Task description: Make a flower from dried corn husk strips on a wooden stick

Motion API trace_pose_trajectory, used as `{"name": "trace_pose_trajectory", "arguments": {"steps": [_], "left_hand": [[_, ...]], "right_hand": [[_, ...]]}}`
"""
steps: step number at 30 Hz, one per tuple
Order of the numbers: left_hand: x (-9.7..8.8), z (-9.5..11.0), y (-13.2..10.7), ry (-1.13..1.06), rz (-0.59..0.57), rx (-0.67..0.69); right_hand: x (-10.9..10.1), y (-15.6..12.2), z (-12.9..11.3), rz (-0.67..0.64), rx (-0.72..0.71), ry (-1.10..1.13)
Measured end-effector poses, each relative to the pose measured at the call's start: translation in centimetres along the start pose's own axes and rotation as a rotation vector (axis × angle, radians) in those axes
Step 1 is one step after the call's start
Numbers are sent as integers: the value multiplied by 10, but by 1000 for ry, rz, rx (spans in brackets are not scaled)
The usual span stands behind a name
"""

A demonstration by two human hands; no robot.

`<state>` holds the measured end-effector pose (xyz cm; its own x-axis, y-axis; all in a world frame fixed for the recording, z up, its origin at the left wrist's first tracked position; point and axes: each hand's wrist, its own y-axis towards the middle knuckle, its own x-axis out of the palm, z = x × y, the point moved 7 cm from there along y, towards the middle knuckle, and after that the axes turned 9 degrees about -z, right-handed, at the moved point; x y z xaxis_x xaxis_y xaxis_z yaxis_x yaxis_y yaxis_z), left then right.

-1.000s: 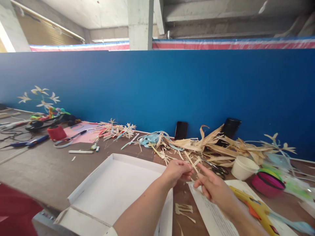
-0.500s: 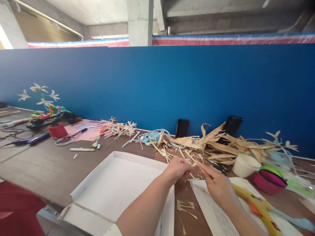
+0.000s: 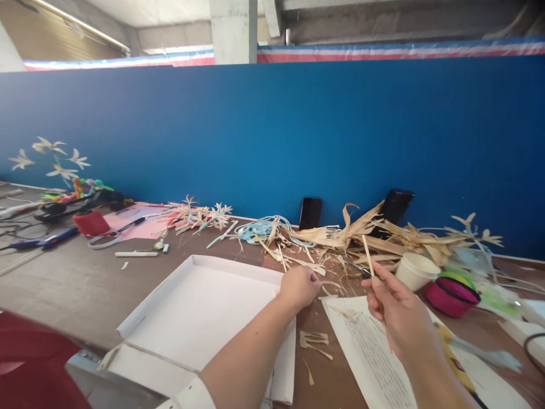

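Note:
My right hand (image 3: 394, 309) pinches a thin, pale strip of dried husk (image 3: 367, 255) between thumb and fingers; the strip points up and slightly left. My left hand (image 3: 300, 287) is closed, low over the table at the box's right edge. Its fingertips face away from me, and what they hold, if anything, cannot be made out. Small husk scraps (image 3: 315, 339) lie below it on the brown table. Beyond both hands spreads a heap of dried husks (image 3: 353, 236). A yellow glue gun (image 3: 455, 358) lies partly behind my right forearm on a printed sheet (image 3: 361, 335).
An open white box (image 3: 204, 307) fills the near left. Light blue cord (image 3: 261, 230), a white cup (image 3: 417, 271) and a pink round pouch (image 3: 452, 294) stand or lie farther back. Two phones (image 3: 310, 213) lean against the blue partition (image 3: 272, 136). Husk flowers (image 3: 51, 159) rise at far left.
My hands have parted. The right one has moved right with the husk strip now raised, while the left stays low by the box. The whole view has shifted slightly.

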<state>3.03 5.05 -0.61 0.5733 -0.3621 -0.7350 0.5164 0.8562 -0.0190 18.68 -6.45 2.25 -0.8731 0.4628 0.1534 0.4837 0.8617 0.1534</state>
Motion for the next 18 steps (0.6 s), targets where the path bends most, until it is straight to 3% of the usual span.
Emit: {"name": "trace_pose_trajectory", "arguments": {"steps": [8,14,18], "left_hand": [[4,5,-4,189,-53,25],[5,9,-6,235,-86,59],[2,19,-11,178,-30,177]], "right_hand": [[4,-5,37,-44,116,270],[4,-8,37,-54,131,280],[2,-10,35,-28,129,311]]}}
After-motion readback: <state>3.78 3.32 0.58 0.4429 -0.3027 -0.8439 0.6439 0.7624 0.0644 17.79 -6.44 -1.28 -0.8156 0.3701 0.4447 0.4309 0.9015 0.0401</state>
